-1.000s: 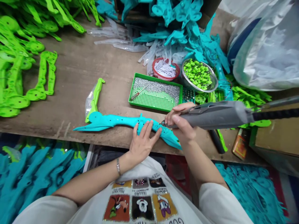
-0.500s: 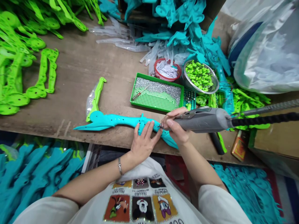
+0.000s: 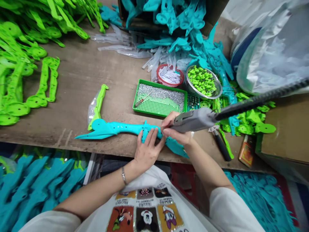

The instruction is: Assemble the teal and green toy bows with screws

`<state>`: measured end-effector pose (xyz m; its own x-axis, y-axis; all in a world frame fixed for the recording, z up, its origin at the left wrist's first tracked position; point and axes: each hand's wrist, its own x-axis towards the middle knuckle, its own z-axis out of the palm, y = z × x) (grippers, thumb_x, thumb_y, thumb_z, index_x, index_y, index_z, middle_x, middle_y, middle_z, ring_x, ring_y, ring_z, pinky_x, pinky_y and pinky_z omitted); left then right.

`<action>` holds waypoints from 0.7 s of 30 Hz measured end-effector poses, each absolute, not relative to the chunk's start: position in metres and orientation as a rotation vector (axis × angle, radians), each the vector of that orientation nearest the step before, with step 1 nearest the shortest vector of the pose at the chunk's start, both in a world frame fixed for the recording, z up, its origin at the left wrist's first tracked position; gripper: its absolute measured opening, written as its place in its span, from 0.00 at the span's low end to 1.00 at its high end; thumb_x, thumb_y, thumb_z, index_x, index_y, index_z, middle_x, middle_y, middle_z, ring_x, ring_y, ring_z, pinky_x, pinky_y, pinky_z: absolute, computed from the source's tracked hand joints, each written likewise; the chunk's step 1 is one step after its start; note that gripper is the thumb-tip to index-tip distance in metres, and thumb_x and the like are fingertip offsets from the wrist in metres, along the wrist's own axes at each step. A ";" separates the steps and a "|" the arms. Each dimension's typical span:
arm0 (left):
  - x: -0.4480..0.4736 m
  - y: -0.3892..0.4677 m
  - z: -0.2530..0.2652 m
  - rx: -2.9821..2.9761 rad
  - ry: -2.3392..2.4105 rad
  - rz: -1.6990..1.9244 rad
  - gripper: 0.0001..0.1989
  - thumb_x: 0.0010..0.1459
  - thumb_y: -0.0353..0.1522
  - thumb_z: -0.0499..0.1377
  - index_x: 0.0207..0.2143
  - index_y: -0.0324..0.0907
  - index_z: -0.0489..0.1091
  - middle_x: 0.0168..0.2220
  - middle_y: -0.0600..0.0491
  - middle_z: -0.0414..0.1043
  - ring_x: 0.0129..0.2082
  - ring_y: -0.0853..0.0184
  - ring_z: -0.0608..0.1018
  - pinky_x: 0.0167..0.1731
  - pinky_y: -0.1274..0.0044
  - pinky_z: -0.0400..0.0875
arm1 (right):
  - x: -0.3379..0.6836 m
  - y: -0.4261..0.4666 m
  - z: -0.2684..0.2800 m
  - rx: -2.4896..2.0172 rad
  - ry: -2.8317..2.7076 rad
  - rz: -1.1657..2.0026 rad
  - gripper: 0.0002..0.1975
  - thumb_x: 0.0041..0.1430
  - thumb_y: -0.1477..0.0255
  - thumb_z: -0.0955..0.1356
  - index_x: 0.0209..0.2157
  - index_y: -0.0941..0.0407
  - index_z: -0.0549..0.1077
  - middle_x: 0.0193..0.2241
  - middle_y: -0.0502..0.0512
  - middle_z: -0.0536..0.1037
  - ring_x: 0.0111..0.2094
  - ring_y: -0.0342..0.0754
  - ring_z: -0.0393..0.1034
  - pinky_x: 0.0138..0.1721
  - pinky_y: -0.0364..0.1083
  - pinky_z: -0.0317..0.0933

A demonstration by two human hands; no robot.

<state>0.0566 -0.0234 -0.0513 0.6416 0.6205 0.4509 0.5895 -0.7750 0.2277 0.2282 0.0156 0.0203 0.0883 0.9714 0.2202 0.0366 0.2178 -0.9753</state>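
Observation:
A turquoise plastic toy part [image 3: 129, 128], long and curved with a pointed left end, lies along the front of the table. My left hand [image 3: 146, 149] rests flat across it, fingers stretched out and pressing on its right half. My right hand [image 3: 179, 135] is wrapped round a grey electric screwdriver [image 3: 195, 119], whose tip points down at the part beside my left fingers. My fingers hide the tip and the screw point. Just behind the part's left end lies a lime-green piece [image 3: 98, 106] with a clear plastic blade.
Behind my hands stand a green tray [image 3: 154, 111] of screws with a small screwdriver [image 3: 144, 98], a red basket [image 3: 170, 84] and a steel bowl [image 3: 218, 86] of green pieces. Lime-green parts [image 3: 19, 71] are heaped left. A black-handled tool [image 3: 223, 146] lies right, near a cardboard box [image 3: 285, 129].
The electric screwdriver has tilted more upright and shifted slightly left with my right hand, its cord rising higher. My left hand stays on the toy part. The whole view has shifted a little.

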 end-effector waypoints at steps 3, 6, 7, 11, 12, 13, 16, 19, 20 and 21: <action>0.056 -0.024 -0.049 2.806 1.036 0.784 0.21 0.64 0.31 0.58 0.60 0.48 0.70 0.62 0.38 0.69 0.63 0.53 0.70 0.66 0.52 0.47 | 0.246 0.030 0.028 -1.000 -1.155 0.798 0.13 0.53 0.60 0.74 0.36 0.51 0.72 0.17 0.45 0.71 0.18 0.45 0.66 0.22 0.46 0.64; 0.056 -0.024 -0.049 2.818 1.036 0.800 0.21 0.64 0.31 0.58 0.60 0.48 0.71 0.62 0.38 0.69 0.63 0.53 0.70 0.66 0.52 0.48 | 0.268 0.051 0.027 -1.008 -0.921 0.452 0.14 0.50 0.61 0.74 0.35 0.51 0.71 0.15 0.41 0.66 0.16 0.43 0.63 0.23 0.45 0.63; 0.056 -0.024 -0.049 2.817 1.036 0.808 0.21 0.64 0.31 0.58 0.59 0.48 0.71 0.62 0.38 0.69 0.63 0.53 0.70 0.66 0.52 0.48 | 0.275 0.058 0.024 -1.037 -0.888 0.403 0.13 0.50 0.62 0.74 0.35 0.51 0.71 0.14 0.41 0.65 0.16 0.43 0.62 0.23 0.45 0.63; 0.056 -0.024 -0.050 2.804 1.026 0.825 0.21 0.65 0.31 0.57 0.59 0.47 0.71 0.62 0.39 0.69 0.63 0.53 0.69 0.66 0.53 0.48 | 0.291 0.074 0.005 -1.136 -0.882 0.357 0.14 0.50 0.61 0.74 0.35 0.52 0.71 0.15 0.41 0.67 0.17 0.43 0.63 0.24 0.46 0.63; 0.056 -0.024 -0.051 2.801 1.026 0.833 0.21 0.65 0.31 0.58 0.59 0.48 0.71 0.61 0.40 0.70 0.62 0.53 0.69 0.66 0.53 0.48 | 0.293 0.076 0.001 -1.139 -0.883 0.353 0.14 0.50 0.60 0.74 0.34 0.52 0.71 0.15 0.41 0.67 0.17 0.43 0.63 0.25 0.46 0.63; 0.056 -0.024 -0.051 2.798 1.029 0.845 0.21 0.64 0.30 0.58 0.59 0.48 0.71 0.60 0.41 0.71 0.62 0.53 0.69 0.67 0.54 0.48 | 0.294 0.078 -0.002 -1.139 -0.882 0.349 0.15 0.50 0.59 0.75 0.34 0.52 0.71 0.15 0.41 0.67 0.17 0.43 0.63 0.25 0.46 0.63; 0.055 -0.024 -0.051 2.784 1.045 0.881 0.22 0.63 0.30 0.60 0.59 0.48 0.72 0.54 0.43 0.73 0.59 0.54 0.70 0.67 0.56 0.49 | 0.295 0.082 -0.008 -1.172 -0.889 0.326 0.16 0.49 0.57 0.75 0.33 0.52 0.71 0.15 0.41 0.67 0.16 0.43 0.63 0.24 0.46 0.62; 0.055 -0.025 -0.051 2.774 1.051 0.886 0.21 0.62 0.30 0.61 0.58 0.49 0.73 0.51 0.44 0.72 0.58 0.56 0.70 0.67 0.58 0.50 | 0.297 0.086 -0.008 -1.217 -0.898 0.321 0.17 0.49 0.55 0.74 0.32 0.52 0.71 0.14 0.41 0.66 0.16 0.43 0.63 0.24 0.45 0.62; 0.055 -0.024 -0.050 2.774 1.052 0.886 0.21 0.62 0.30 0.61 0.58 0.49 0.73 0.50 0.44 0.72 0.57 0.56 0.70 0.67 0.58 0.51 | 0.297 0.087 -0.008 -1.222 -0.893 0.328 0.17 0.48 0.55 0.74 0.32 0.52 0.70 0.14 0.40 0.66 0.16 0.42 0.63 0.23 0.45 0.62; 0.055 -0.024 -0.050 2.774 1.051 0.887 0.21 0.62 0.31 0.61 0.58 0.49 0.73 0.51 0.44 0.72 0.57 0.56 0.70 0.67 0.58 0.51 | 0.298 0.087 -0.008 -1.223 -0.886 0.339 0.17 0.48 0.55 0.74 0.32 0.52 0.70 0.14 0.40 0.65 0.15 0.42 0.63 0.23 0.45 0.62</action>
<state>0.0552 -0.0244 -0.0501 0.6054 0.6209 0.4979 0.5951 -0.7686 0.2348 0.2978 0.0872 -0.0084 0.6330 0.6607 0.4034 0.2230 0.3434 -0.9123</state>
